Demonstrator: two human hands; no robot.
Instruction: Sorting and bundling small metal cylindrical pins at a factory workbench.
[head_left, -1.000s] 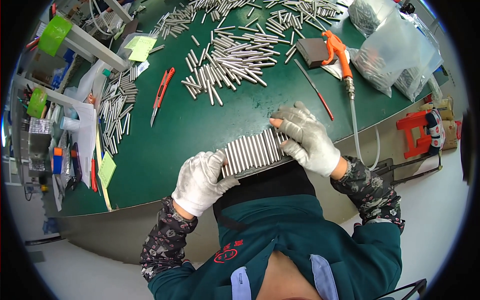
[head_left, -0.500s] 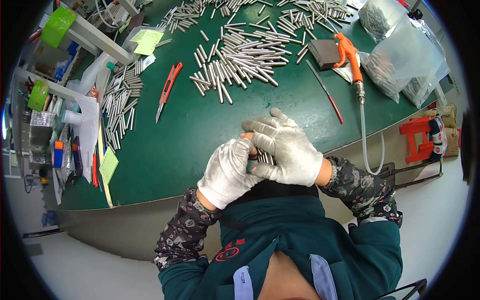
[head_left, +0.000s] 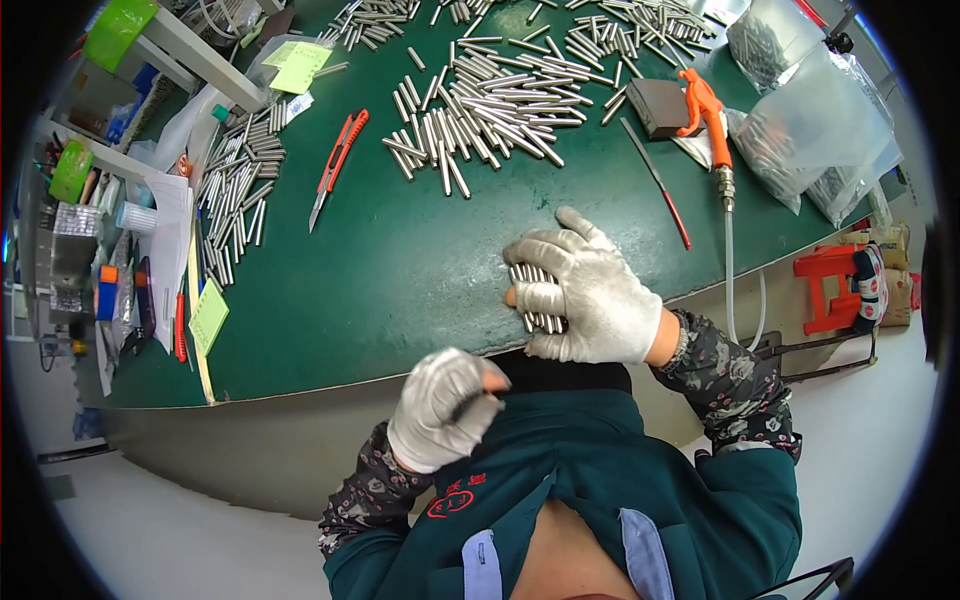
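My right hand [head_left: 595,300], in a white glove with a bare fingertip showing, lies curled over a bunch of short steel pins [head_left: 533,275] near the table's front edge. The pins' ends show between and beside its fingers. My left hand [head_left: 445,410], gloved the same way, hovers apart from the bunch, in front of the table edge and close to my body. Its fingers are bent in toward the thumb, slightly blurred. Whatever sits between them, if anything, is hidden. Beyond my hands, a large heap of loose steel pins [head_left: 500,100] covers the green table [head_left: 400,260].
At left are an orange utility knife [head_left: 338,170], another pile of pins [head_left: 235,190] and a yellow note [head_left: 208,315]. On the right lie a red-handled file [head_left: 655,185], a dark block [head_left: 657,107], an orange air gun [head_left: 705,115] with hose, and clear bags of pins [head_left: 815,130].
My left hand has come away from the right hand and drawn back toward my body, off the table edge. The right hand stays over the pins, now more exposed.
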